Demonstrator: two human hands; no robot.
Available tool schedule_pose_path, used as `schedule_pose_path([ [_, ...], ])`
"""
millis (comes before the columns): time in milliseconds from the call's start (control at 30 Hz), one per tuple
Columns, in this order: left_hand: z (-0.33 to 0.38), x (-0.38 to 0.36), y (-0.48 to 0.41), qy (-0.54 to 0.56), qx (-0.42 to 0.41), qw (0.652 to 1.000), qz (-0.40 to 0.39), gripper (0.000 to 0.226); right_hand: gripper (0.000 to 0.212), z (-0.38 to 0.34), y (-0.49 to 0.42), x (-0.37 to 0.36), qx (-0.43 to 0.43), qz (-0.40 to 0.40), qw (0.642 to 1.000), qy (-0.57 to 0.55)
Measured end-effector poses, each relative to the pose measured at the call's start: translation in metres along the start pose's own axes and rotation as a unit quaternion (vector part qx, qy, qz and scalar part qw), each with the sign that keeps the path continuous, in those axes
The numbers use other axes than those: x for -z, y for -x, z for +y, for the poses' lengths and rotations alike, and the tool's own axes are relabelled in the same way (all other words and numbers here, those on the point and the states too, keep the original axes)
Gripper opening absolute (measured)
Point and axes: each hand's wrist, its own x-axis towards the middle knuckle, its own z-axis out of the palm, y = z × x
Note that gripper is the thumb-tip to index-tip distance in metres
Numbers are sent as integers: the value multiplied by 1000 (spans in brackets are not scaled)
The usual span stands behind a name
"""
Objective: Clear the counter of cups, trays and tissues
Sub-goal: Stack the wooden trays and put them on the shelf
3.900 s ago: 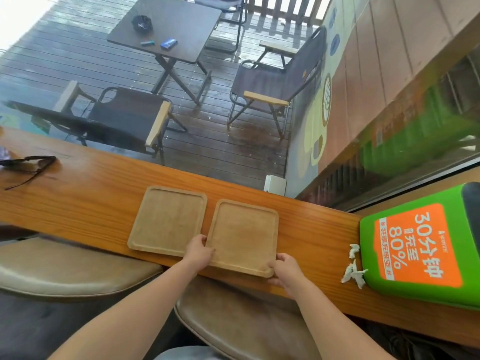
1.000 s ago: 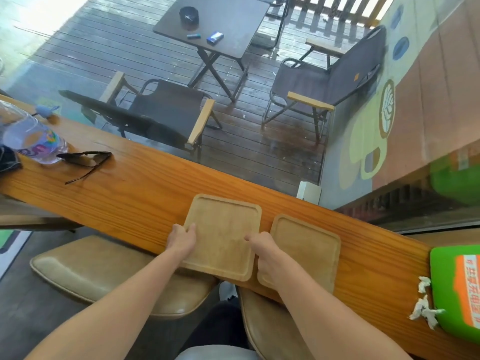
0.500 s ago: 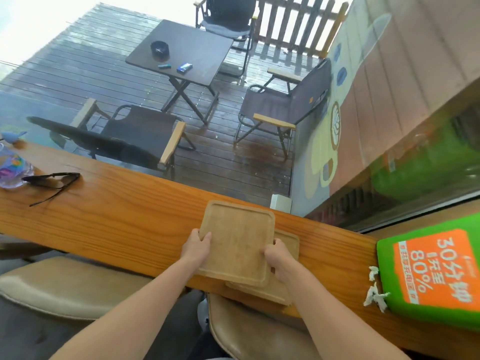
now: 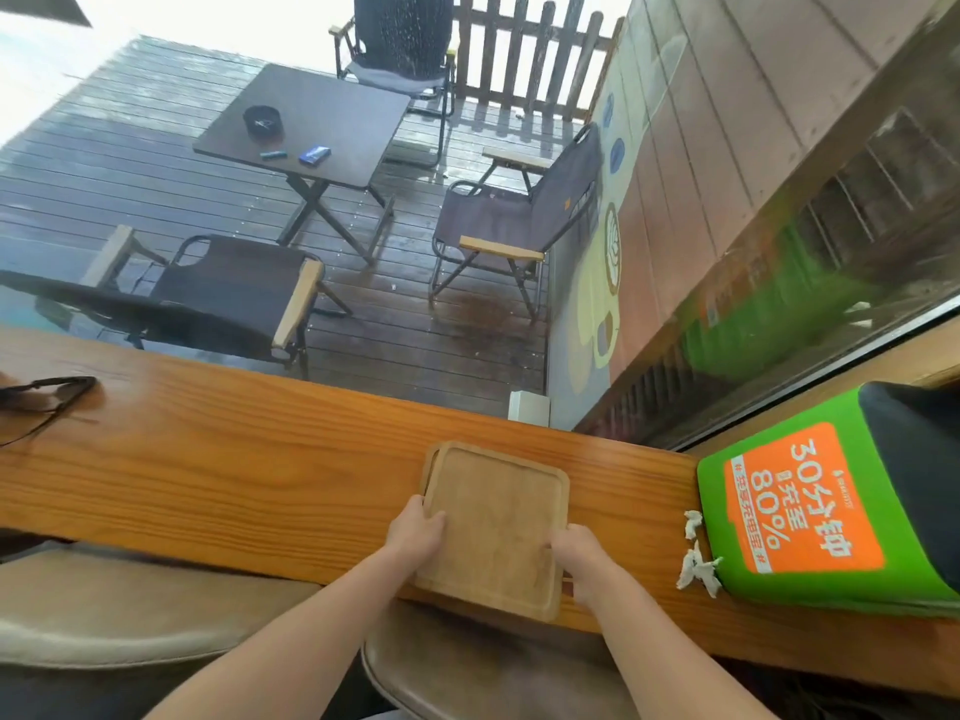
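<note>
**Trays stacked at surface edge**

Head view: the top tray now lies squarely on the lower tray, where half a second ago it only overlapped it. The stack sits on the surface, its near edge overhanging. The left hand grips the top tray's left edge, and the right hand grips its near right corner. Stacking appears complete, so lifting away comes next. Crumpled tissues remain beside the green box.
</note>
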Motion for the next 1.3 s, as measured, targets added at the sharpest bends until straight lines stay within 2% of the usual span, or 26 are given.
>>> schedule_pose_path([
  [100,-4,4,0,-21,2,1000,-7,36,45,1,-1,-3,-7,-7,1000,10],
  [300,-11,13,0,-16,2,1000,21,22,50,-6,-10,-15,-4,-24,999,24],
  [433,-13,15,-1,-22,-3,999,28,28,51,-10,-20,-19,1,-20,999,31],
  [533,-12,14,-3,-29,-6,999,36,30,49,-10,-24,-22,7,-14,999,41],
  [633,-10,12,-7,-40,-5,998,44,31,56,-11,-26,-25,13,-4,999,52],
  [867,-7,10,-10,-93,6,992,79,31,64,-13,-20,-38,32,58,990,123],
  [1300,-12,-2,-15,-110,20,992,55,38,68,-17,-17,-39,-4,75,987,145],
])
